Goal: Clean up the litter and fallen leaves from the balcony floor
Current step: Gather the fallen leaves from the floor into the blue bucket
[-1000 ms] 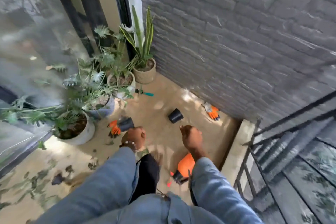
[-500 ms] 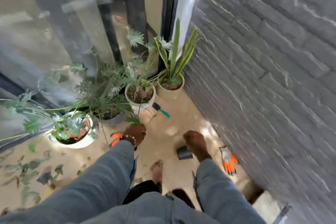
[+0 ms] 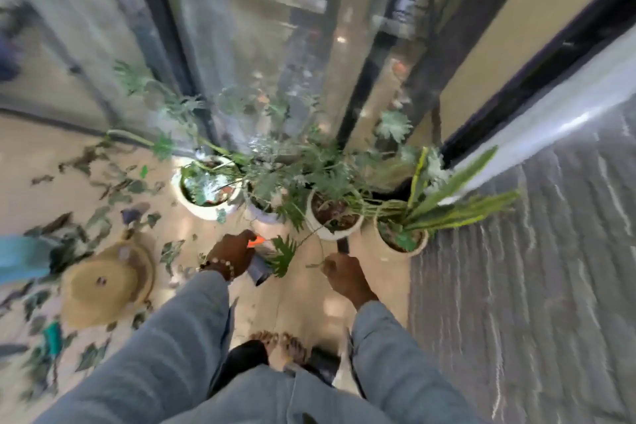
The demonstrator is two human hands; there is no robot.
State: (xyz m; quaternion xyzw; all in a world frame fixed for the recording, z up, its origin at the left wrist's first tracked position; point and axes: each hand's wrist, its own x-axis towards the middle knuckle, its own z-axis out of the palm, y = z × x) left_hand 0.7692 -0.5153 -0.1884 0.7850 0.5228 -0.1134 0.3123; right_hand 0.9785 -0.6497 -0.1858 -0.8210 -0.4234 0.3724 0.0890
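Fallen leaves [image 3: 86, 217] are scattered on the balcony floor [image 3: 20, 155], well left of both hands. The left hand [image 3: 231, 253] is nearer; its grip looks curled, contents blurred. The right hand [image 3: 342, 277] is seen loosely curled beside a plant stem; contact cannot be told.

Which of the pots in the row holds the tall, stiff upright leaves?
The tan pot at the right end, beside the grey brick wall; the other pots hold bushy, lobed foliage.

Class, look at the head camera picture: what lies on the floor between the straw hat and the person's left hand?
In the head view, scattered fallen leaves lie on the floor between the straw hat and the left hand.
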